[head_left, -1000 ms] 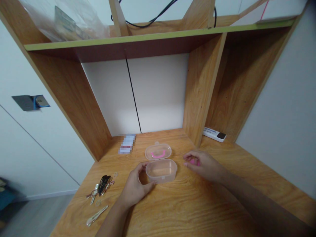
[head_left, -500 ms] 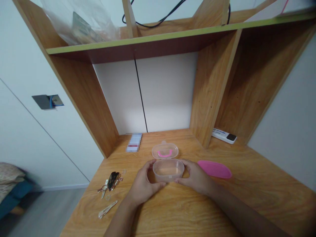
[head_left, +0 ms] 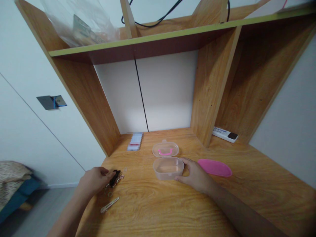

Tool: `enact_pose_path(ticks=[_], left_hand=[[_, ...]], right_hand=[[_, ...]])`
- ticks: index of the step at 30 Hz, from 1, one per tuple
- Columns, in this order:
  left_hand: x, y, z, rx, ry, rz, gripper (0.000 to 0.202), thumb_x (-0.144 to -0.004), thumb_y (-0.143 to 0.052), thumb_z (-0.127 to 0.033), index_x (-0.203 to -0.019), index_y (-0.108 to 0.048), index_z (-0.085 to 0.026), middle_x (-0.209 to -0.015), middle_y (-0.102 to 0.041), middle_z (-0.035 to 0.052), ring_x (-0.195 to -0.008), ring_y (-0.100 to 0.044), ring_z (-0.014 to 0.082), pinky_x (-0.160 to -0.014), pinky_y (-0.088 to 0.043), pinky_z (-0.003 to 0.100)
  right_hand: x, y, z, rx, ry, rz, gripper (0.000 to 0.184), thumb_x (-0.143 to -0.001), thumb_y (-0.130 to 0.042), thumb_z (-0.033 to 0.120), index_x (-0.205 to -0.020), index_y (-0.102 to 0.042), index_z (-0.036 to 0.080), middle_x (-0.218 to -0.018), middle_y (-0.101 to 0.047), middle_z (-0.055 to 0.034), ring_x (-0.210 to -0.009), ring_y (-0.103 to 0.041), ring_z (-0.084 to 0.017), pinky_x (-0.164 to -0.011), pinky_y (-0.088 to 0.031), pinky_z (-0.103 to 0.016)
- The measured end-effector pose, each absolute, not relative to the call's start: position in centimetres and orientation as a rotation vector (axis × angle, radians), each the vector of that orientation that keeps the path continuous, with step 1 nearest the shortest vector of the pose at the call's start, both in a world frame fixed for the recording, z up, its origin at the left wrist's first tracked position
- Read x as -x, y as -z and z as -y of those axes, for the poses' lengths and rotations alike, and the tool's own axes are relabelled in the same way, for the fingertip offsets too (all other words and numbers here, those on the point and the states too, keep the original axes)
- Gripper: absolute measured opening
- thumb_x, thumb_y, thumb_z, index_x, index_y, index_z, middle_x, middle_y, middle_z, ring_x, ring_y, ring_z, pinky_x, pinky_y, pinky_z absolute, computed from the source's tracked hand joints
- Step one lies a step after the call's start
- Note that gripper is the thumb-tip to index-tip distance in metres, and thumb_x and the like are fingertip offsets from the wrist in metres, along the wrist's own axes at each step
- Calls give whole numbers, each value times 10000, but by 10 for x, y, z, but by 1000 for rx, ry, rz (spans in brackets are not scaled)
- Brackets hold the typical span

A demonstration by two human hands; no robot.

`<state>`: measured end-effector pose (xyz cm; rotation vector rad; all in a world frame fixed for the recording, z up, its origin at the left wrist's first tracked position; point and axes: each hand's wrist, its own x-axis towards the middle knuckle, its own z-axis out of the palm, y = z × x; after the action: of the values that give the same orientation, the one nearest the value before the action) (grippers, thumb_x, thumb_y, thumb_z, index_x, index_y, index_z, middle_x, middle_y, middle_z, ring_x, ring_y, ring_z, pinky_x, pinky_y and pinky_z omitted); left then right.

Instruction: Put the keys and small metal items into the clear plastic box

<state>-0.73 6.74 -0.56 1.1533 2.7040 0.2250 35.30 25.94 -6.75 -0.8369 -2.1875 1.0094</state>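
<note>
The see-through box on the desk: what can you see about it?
The box is small, oval and made of clear, slightly cloudy plastic. It stands open and looks empty on the wooden desk. Its clear lid lies flat behind it, with a pink curved strip on it. The person's right hand touches the box's right end.

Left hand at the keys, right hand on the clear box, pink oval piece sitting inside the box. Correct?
No: the pink oval piece isn't inside the clear box. The head view shows it lying on the desk to the box's right. The rest stands: left hand at the keys, right hand on the box.
</note>
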Motion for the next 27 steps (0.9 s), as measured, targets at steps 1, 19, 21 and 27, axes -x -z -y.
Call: enact_pose_path(ticks=[1, 19, 21, 27], left_hand=[[5, 7, -69, -1154, -197, -2692, 548, -717, -478, -703, -797, -747, -232, -828, -751, 94, -848, -679, 307, -667, -449, 319], [-10, 8, -87, -1190, -32, -2682, 391, -729, -496, -519, -563, -672, -212, -720, -717, 129, -708, -660, 283, -618, -446, 317], [-12, 8, -87, -1242, -3, -2730, 364, -730, -510, -493, -584, -680, -206, -755, -719, 149, -711, -662, 288, -629, -455, 326], [-12, 6, -85, -1327, 27, -2794, 368, -820, -442, -431, -679, -682, -190, -801, -718, 167, -713, -662, 271, -619, -428, 300]], right_hand=[[-353, 68, -259, 838, -1009, 2188, 549, -617, -808, 270, -1132, -631, 204, -1085, -688, -78, -984, -630, -264, -907, -494, -404], [-354, 65, -258, 830, -985, 2195, 557, -619, -811, 267, -1143, -637, 193, -1090, -687, -81, -971, -628, -259, -898, -483, -398], [-354, 64, -257, 835, -987, 2197, 564, -615, -815, 274, -1144, -639, 192, -1096, -688, -85, -974, -630, -266, -904, -483, -407], [-353, 62, -256, 843, -984, 2203, 544, -614, -811, 273, -1127, -644, 199, -1078, -693, -73, -954, -634, -257, -890, -491, -401]])
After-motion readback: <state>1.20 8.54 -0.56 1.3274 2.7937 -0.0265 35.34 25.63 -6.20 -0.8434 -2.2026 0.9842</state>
